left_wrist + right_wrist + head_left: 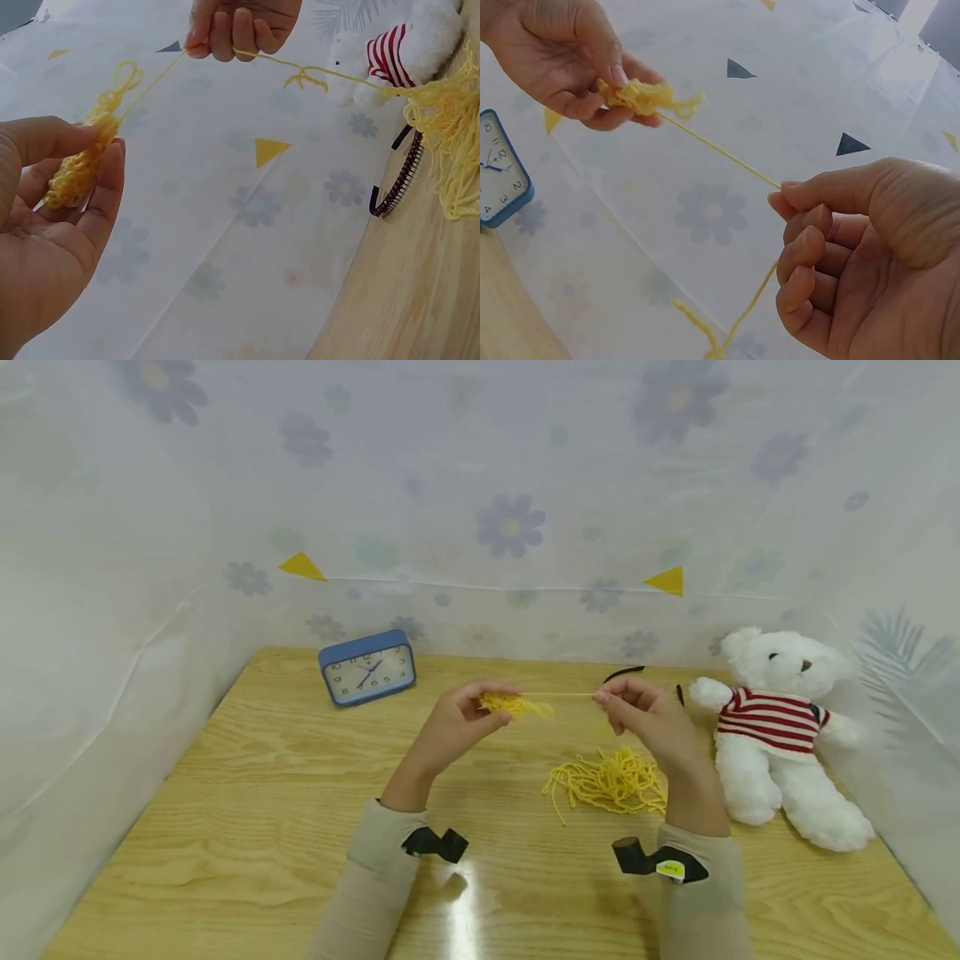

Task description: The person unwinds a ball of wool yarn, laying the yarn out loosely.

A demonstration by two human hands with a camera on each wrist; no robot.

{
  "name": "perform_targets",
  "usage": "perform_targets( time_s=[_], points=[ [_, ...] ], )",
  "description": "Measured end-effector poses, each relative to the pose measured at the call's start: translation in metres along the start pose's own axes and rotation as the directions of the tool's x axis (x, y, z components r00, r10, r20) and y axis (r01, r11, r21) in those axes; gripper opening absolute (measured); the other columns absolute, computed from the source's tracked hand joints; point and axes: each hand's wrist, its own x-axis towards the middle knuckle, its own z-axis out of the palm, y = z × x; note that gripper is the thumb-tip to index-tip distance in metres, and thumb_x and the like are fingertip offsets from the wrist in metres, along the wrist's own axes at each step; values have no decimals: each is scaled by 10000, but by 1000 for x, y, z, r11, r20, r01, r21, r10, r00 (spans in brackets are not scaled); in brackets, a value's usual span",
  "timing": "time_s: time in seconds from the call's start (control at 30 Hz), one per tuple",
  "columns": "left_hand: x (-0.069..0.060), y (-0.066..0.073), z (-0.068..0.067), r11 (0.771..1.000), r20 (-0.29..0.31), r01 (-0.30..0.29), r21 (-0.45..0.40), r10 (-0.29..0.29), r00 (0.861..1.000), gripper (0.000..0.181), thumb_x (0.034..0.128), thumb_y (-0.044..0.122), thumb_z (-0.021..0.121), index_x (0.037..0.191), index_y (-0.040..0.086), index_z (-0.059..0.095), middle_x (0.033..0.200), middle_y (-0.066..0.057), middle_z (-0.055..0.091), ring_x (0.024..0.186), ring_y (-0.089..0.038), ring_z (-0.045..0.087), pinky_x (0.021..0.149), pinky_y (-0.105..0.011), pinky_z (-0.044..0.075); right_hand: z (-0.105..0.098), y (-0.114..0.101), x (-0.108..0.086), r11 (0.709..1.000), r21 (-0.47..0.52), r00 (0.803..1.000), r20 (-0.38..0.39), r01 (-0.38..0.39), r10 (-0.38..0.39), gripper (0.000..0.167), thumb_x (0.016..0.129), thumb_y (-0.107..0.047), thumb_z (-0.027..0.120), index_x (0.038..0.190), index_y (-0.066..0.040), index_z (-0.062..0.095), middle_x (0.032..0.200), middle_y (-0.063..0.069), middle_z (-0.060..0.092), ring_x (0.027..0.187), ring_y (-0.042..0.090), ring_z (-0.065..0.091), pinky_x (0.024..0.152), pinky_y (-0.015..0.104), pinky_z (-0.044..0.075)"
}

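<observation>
My left hand (467, 720) holds a small looped bundle of yellow yarn (81, 169) between thumb and fingers, above the table. From that bundle a single yarn strand (720, 154) runs taut to my right hand (651, 718), which pinches it between thumb and forefinger. Past the right fingers the strand hangs down, with a small knot or tangle (304, 77) along it in the left wrist view. It leads to a loose heap of yellow yarn (611, 783) on the table, below and between the hands.
A blue alarm clock (367, 668) stands at the table's back left. At the right sits a white teddy bear (776, 735) in a red-striped shirt. A dark, toothed curved band (401, 172) lies near the back edge, partly hidden by the right hand in the head view.
</observation>
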Motion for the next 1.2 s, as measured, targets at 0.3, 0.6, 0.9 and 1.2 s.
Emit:
perform_targets(
  time_s=[0.3,0.6,0.9,1.2],
  points=[
    [0,3,-9,990,-241,18,-138,-51,969,270,903,8,616,1163,-49,572,1172,-114,562,973,-172,612,855,-317,531,-29,-2,-13,999,6,988,-150,36,-35,102,956,-87,559,914,-48,643,626,50,461,553,178,396,514,297,356],
    [0,5,-19,985,-295,108,-131,-142,945,373,908,-22,594,1271,-43,510,1192,-153,537,1032,-175,578,856,-264,521,-44,-7,-18,863,428,851,-526,267,-3,101,904,-34,616,842,44,631,615,45,462,534,150,410,491,224,391],
    [-3,7,-25,989,-321,126,-81,-146,936,306,929,28,580,1231,-17,558,1107,-122,568,977,-178,571,855,-277,516,-62,-12,-22,509,619,610,-764,598,212,76,847,136,600,797,159,547,567,115,379,406,172,314,386,251,291],
    [-4,5,-29,990,-312,100,-104,-128,941,248,935,24,572,1154,-56,488,1058,-84,523,897,-141,561,816,-233,507,-70,-8,-24,462,621,567,-778,633,269,78,855,133,592,820,153,525,577,117,372,401,181,307,368,263,285]
  ],
)
